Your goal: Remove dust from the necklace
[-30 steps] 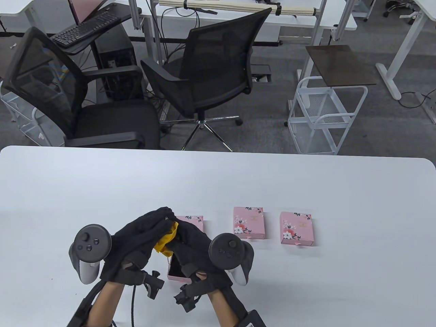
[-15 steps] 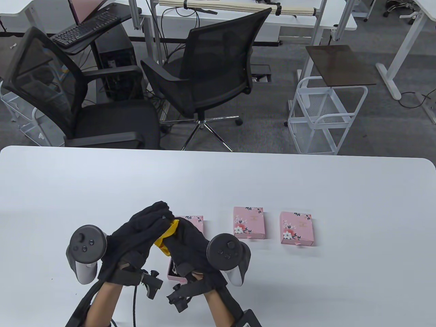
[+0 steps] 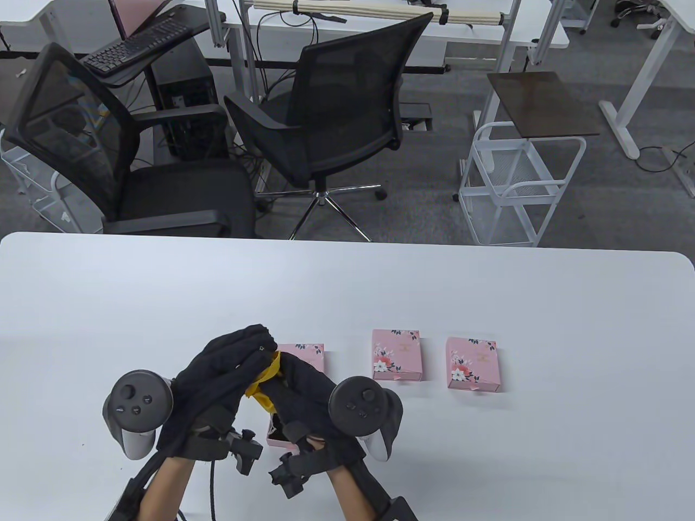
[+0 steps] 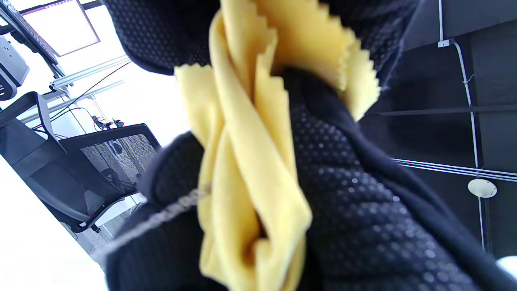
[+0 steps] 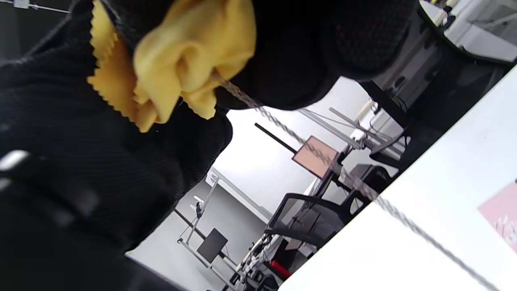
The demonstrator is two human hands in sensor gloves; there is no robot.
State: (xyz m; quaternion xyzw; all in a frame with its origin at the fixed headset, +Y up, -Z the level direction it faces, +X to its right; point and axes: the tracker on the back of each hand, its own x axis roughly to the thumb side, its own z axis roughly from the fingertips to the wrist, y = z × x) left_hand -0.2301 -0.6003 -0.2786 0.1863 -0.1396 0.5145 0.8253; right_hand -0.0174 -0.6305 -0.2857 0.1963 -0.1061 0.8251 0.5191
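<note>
necklace: thin silver twisted-chain necklace (image 5: 323,153) runs out of the bunched yellow pinked-edge cleaning cloth (image 3: 263,381), held up between both hands above the table. Free end leaves the right wrist view at the bottom; can't tell where it lands.
cloth: wrapped around the chain. Looks like it's folded so the chain can be pulled through it, which would dust all sides at once.
left hand: left hand (image 3: 217,385) in black glove, fingers curled and closed over the cloth; from the left wrist view it grips cloth with chain (image 4: 161,216) emerging beside it.
right hand: right hand (image 3: 304,393) in black glove, closed on the cloth from the other side, touching the left. Which hand pinches the chain itself I can't tell.
step: judging by the hold, mid-wipe; taut chain suggests tension is kept so the links don't kink.
open box: pink cardboard drawer box (image 3: 282,437) right under the right hand, tray slid out toward the wrist, dark lining. Mostly hidden; contents not readable. Probably the necklace's box, parked close for the return.
sleeve: pink floral sleeve (image 3: 310,354) just beyond the fingertips.
other boxes: two shut pink floral boxes (image 3: 396,355) (image 3: 471,363) side by side to the right of the right hand; contents unseen.
table: white table (image 3: 488,461) carries all boxes.
risk: chain could snag on the cloth's zigzag edge.
</note>
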